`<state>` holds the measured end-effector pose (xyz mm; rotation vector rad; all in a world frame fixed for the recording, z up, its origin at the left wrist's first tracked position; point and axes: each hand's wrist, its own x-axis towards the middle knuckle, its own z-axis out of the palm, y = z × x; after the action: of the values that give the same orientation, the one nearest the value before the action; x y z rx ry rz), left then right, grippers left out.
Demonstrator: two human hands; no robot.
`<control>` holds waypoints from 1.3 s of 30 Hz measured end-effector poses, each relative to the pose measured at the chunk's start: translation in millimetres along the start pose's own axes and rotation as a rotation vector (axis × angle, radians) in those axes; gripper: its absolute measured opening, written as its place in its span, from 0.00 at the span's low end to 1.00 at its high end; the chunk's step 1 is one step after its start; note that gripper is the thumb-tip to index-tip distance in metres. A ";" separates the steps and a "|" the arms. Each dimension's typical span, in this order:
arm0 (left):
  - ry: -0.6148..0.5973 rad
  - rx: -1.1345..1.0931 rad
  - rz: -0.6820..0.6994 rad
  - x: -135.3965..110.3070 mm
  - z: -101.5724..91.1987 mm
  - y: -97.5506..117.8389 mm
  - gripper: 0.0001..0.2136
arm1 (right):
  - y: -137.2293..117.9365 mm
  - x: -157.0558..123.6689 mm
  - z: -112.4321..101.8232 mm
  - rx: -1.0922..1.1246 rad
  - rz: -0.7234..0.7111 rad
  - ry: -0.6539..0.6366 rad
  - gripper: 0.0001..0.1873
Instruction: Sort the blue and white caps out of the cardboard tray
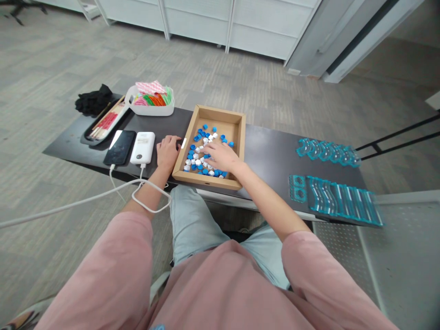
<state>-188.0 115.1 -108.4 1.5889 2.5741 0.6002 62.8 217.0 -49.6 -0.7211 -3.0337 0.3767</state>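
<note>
A shallow cardboard tray (237, 120) sits on the black table (268, 151) and holds several small blue and white pieces (201, 137). My right hand (222, 156) reaches into the tray, fingers bent down among the pieces; whether it grips one is hidden. My left hand (167, 151) rests on the table against the tray's left wall, fingers curled, with a small dark thing half showing under its fingertips.
Left of my left hand lie a white power bank (142, 147) and a black phone (120, 146), both with white cables (85, 198). A white basket (151, 109), a dark tray of sticks (103, 124) and black cloth (93, 100) stand behind. Teal acrylic parts (338, 195) lie at right.
</note>
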 end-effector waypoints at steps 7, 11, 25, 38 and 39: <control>-0.003 0.011 0.001 -0.3 -1.0 0.1 0.19 | -9.4 11.8 13.7 0.127 -0.198 -0.046 0.16; 0.008 0.022 0.009 -0.6 0.1 -0.6 0.19 | -3.2 8.3 5.9 0.157 -0.075 0.010 0.12; -0.025 0.032 -0.006 0.3 -2.1 1.4 0.20 | 57.4 -29.8 -22.1 0.073 0.293 0.281 0.22; -0.067 -0.115 -0.069 2.7 -9.5 1.4 0.18 | 16.4 -230.9 58.4 0.324 0.457 0.316 0.32; -0.062 -0.137 -0.082 3.5 -10.4 2.5 0.18 | 11.2 -240.5 64.9 0.330 0.475 0.316 0.34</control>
<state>-190.1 116.1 -97.4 1.4296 2.4811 0.6918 279.2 105.0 -102.2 -1.3176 -2.4038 0.6699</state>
